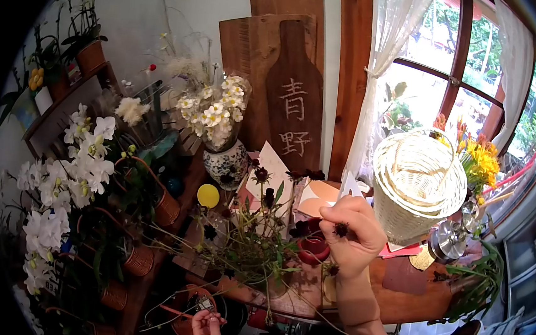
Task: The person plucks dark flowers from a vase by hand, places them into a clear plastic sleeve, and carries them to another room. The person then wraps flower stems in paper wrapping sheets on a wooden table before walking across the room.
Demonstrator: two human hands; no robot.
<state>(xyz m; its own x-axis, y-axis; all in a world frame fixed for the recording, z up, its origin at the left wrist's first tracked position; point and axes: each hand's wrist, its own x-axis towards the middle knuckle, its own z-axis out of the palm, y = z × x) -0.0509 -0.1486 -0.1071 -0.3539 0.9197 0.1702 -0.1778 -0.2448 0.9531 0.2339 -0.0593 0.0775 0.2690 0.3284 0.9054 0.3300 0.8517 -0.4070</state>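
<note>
Your hands apart: right hand (355,237) by dark flower (340,229), left hand (209,334) lower, grips unclear (leafy stems (252,245) between, spread, unbundled).

Two hands (354,234), two curtains (383,107) (lightweight ones), one patterned vase (225,163), one yellow disc (208,195), two white characters (293,100).
</note>
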